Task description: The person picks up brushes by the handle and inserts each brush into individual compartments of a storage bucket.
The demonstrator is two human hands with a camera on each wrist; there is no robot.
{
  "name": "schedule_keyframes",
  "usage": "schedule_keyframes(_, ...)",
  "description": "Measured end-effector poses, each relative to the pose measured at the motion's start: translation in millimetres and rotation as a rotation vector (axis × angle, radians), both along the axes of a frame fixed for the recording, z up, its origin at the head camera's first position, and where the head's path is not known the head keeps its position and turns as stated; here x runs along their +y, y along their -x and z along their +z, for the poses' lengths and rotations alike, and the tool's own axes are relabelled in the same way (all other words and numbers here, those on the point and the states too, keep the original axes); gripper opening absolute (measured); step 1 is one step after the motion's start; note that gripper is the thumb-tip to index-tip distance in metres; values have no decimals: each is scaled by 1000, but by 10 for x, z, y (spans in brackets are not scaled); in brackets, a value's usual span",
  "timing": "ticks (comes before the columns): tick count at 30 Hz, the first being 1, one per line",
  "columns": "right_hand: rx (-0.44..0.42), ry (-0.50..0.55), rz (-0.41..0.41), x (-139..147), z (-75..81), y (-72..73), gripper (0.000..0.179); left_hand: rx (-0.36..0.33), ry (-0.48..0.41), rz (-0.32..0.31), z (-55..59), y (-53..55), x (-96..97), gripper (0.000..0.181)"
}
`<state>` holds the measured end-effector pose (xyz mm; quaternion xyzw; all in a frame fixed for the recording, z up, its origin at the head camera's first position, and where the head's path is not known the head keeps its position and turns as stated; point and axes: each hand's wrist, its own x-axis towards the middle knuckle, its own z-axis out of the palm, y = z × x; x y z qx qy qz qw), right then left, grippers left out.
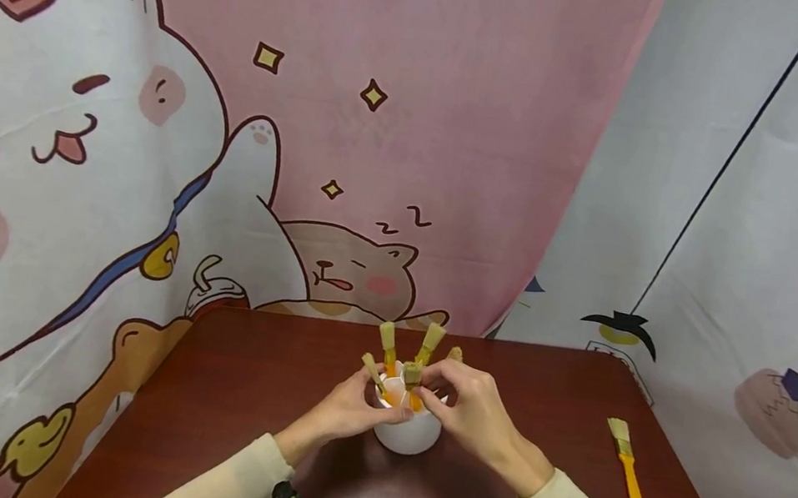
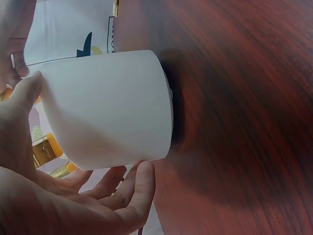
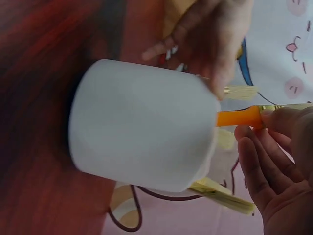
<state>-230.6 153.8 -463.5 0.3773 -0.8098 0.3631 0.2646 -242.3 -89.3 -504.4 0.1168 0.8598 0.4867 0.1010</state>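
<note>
A white holder (image 1: 408, 435) stands upright on the table with several paintbrushes in it, bristles up. My left hand (image 1: 350, 407) grips the holder's left side, its thumb by the rim and fingers curled round the wall in the left wrist view. With its thumb and fingers, my right hand (image 1: 475, 406) pinches one paintbrush (image 3: 239, 116) near the ferrule. That brush's orange handle goes down over the holder's rim; its lower end is hidden inside. Other brushes, such as one at the back left (image 1: 388, 338) and one at the back right (image 1: 432, 339), lean outward.
Another paintbrush (image 1: 627, 473) with a yellow handle lies on the right side of the dark red wooden table (image 1: 262, 366). A printed cloth (image 1: 491, 126) with cartoon cats hangs behind the table and along both sides.
</note>
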Motion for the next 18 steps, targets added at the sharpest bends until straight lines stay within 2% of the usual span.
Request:
schedule_keyframes(7,13,-37,-2,19,-163,16,24,25,5,-18,4,11,-4,93)
schedule_keyframes(18,23,-55,12,13,-225,26,23,37,12,-24,2,13,-11,92)
